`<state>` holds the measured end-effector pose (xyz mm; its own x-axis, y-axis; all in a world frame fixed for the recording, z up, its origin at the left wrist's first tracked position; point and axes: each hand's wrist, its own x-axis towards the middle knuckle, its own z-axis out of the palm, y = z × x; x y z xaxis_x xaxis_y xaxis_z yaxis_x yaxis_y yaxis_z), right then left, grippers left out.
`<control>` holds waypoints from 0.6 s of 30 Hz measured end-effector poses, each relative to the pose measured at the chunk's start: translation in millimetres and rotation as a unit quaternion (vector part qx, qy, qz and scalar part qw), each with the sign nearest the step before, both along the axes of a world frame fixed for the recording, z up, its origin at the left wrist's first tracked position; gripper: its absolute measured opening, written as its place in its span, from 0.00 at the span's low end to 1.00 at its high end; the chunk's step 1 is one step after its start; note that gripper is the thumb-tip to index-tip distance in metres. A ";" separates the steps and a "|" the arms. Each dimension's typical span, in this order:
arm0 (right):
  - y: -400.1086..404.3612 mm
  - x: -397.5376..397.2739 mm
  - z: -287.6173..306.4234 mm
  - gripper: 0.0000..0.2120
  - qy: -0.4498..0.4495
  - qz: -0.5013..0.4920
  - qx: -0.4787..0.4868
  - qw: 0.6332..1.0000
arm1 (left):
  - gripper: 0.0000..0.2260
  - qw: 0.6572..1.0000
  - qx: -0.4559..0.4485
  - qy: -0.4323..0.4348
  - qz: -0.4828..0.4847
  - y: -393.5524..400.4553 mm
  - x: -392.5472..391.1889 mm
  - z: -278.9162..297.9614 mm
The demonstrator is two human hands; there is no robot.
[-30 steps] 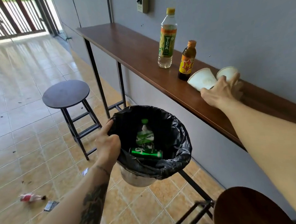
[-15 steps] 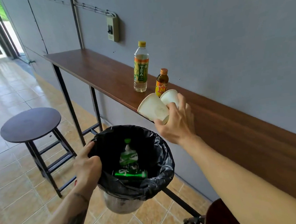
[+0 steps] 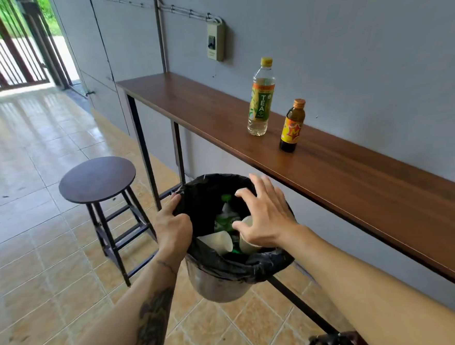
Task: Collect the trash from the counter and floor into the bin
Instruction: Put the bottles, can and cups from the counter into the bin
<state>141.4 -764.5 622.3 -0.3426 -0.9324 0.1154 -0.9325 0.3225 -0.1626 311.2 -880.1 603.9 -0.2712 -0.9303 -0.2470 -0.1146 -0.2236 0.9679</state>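
My right hand (image 3: 264,215) spreads over the bin (image 3: 220,283) mouth, blocking it. At two o'clock the counter (image 3: 342,169) carries only a tea bottle (image 3: 261,100) and brown bottle (image 3: 291,127); at ten, a stool (image 3: 97,178) obstructs.

Left hand (image 3: 172,228) gripping bin (image 3: 218,286), cups (image 3: 217,241) inside

Two bare arms, no sleeves, no gloves, no watch, no rings. Left hand (image 3: 173,231) nearest the stool (image 3: 97,179), with a thin dark line inked around the wrist and a big dark tattoo farther up the forearm. Right hand (image 3: 266,218) plain, forearm unmarked, fingernails short.
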 end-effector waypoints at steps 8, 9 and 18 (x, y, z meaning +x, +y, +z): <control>-9.4 -84.6 49.6 0.34 0.013 -0.136 -0.177 0.975 | 0.34 0.998 -0.030 -0.048 0.013 -14.7 -14.7 -4.1; -11.5 -99.2 51.8 0.35 0.008 -0.155 -0.182 0.971 | 0.34 0.998 -0.033 -0.053 0.020 -16.6 -20.0 -4.5; -47.8 -190.9 50.2 0.44 -0.152 -0.190 -0.237 0.940 | 0.33 0.995 -0.044 -0.068 0.059 -29.4 -68.3 -9.8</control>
<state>-49.5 -812.3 672.5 -0.7255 -0.6038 0.3302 -0.6512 0.4470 -0.6133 242.9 -909.5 594.1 -0.1281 -0.9732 -0.1908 -0.2239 -0.1591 0.9615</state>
